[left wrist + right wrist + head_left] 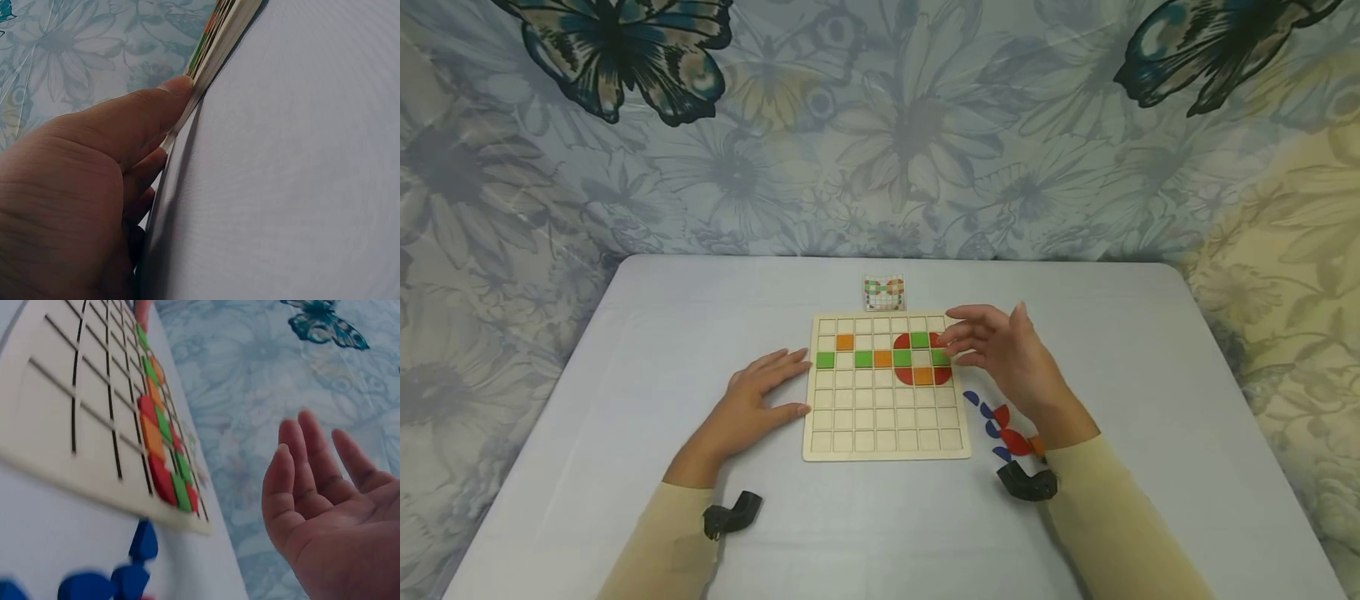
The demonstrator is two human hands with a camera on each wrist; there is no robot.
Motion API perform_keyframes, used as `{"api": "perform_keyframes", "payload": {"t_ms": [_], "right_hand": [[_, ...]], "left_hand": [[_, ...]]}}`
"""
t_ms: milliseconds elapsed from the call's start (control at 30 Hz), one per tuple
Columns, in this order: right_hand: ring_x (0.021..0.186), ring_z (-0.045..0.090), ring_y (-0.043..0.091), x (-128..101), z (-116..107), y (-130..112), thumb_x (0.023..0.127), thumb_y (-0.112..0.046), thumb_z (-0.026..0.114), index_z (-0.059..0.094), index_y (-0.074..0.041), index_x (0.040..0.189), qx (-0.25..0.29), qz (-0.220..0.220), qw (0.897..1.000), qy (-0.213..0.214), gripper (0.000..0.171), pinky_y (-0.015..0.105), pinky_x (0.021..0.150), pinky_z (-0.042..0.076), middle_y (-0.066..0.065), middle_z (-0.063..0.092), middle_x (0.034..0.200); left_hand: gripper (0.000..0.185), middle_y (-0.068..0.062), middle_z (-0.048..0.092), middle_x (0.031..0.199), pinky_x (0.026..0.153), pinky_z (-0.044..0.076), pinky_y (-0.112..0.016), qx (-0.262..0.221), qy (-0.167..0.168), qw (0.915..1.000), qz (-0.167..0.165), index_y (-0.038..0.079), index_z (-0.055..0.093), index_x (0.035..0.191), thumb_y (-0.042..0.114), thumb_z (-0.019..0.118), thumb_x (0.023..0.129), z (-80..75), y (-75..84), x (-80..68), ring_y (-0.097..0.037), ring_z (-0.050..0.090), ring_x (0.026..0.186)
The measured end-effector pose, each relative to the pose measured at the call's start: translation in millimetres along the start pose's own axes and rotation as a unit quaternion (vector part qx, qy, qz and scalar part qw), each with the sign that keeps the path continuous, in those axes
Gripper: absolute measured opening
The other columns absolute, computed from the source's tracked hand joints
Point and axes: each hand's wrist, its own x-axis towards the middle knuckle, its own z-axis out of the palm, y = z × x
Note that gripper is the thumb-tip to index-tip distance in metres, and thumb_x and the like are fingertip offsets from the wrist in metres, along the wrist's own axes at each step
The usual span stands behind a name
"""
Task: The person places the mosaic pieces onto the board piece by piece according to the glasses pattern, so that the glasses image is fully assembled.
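Note:
A cream grid board (886, 419) lies on the table, with green, orange and red pieces set in its upper rows. On its right side, red quarter-round pieces (902, 377) and green squares (920, 340) surround a bare cell. My left hand (747, 410) rests at the board's left edge, fingers extended; its thumb (156, 103) touches the rim in the left wrist view. Above the board's right edge, my right hand (1011, 362) is raised with fingers loosely bent. In the right wrist view its palm (350, 544) shows, holding nothing.
Beside the board's lower right lie loose blue half-round pieces (987, 410), red pieces (1015, 442) and an orange piece (1037, 445), partly hidden by the right wrist. A small pattern card (884, 293) stands behind the board. Patterned cloth (917, 150) hangs behind the table.

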Motion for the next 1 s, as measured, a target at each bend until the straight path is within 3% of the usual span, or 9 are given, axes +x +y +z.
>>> {"api": "perform_keyframes", "payload": {"t_ms": [300,433,600,767,833,900,1000], "right_hand": [[0.121,0.06,0.045,-36.1,-29.3,1.8,0.116,-0.06,0.019,0.055,0.002,0.152,-0.022,0.015,0.999,0.042,0.08,0.041,0.103,0.052,0.028,0.063,0.131],[0.122,0.062,0.043,-52.0,-45.0,5.0,0.116,-0.059,0.02,0.053,0.005,0.152,-0.024,0.026,0.997,0.068,0.081,0.039,0.105,0.052,0.032,0.061,0.132],[0.122,0.063,0.038,-71.5,-69.7,9.3,0.116,-0.058,0.021,0.048,0.013,0.152,-0.019,0.023,0.995,0.1,0.083,0.037,0.104,0.052,0.027,0.065,0.131],[0.12,0.065,0.033,-86.3,-86.3,17.1,0.119,-0.047,0.024,0.05,0.014,0.15,-0.019,0.006,0.992,0.127,0.073,0.033,0.103,0.052,0.023,0.068,0.129],[0.12,0.065,0.031,-88.0,-86.9,21.9,0.12,-0.041,0.024,0.052,0.012,0.149,-0.036,0.012,0.992,0.123,0.066,0.031,0.104,0.051,0.025,0.066,0.13],[0.122,0.064,0.026,-87.6,-83.3,25.8,0.12,-0.035,0.026,0.051,0.01,0.15,-0.087,0.029,0.99,0.11,0.059,0.027,0.106,0.048,0.024,0.064,0.133],[0.124,0.063,0.023,-85.4,-73.2,28.7,0.119,-0.027,0.038,0.053,0.005,0.15,-0.191,0.069,0.975,0.091,0.047,0.021,0.105,0.044,0.02,0.065,0.134]], "left_hand": [[0.071,0.006,0.046,0.168,0.12,0.019,-0.063,-0.003,0.002,1.0,0.003,0.018,0.063,0.157,0.036,0.089,0.094,0.6,2.0,0.3,-0.029,0.03,0.16],[0.071,0.006,0.046,0.168,0.12,0.019,-0.063,-0.004,0.001,1.0,0.005,0.018,0.063,0.157,0.037,0.089,0.094,1.5,1.8,1.0,-0.028,0.03,0.16],[0.069,0.008,0.045,0.169,0.122,0.018,-0.062,0.002,-0.004,1.0,-0.002,0.018,0.062,0.157,0.037,0.088,0.095,1.0,1.7,1.3,-0.027,0.029,0.16],[0.069,0.01,0.044,0.169,0.122,0.017,-0.062,0.001,-0.005,1.0,-0.006,0.019,0.062,0.158,0.037,0.087,0.096,0.3,1.4,0.6,-0.025,0.028,0.16],[0.07,0.009,0.044,0.169,0.122,0.018,-0.063,0.001,-0.002,1.0,-0.002,0.019,0.062,0.157,0.037,0.088,0.095,0.4,0.9,0.2,-0.027,0.029,0.16],[0.07,0.007,0.045,0.169,0.121,0.018,-0.064,0.002,0.002,1.0,0.001,0.018,0.062,0.157,0.037,0.088,0.095,0.5,0.7,-0.3,-0.029,0.029,0.16],[0.07,0.005,0.046,0.168,0.121,0.018,-0.065,0.004,0.008,0.9999,0.007,0.018,0.063,0.157,0.037,0.088,0.095,0.5,0.5,-0.2,-0.03,0.03,0.159]]}}
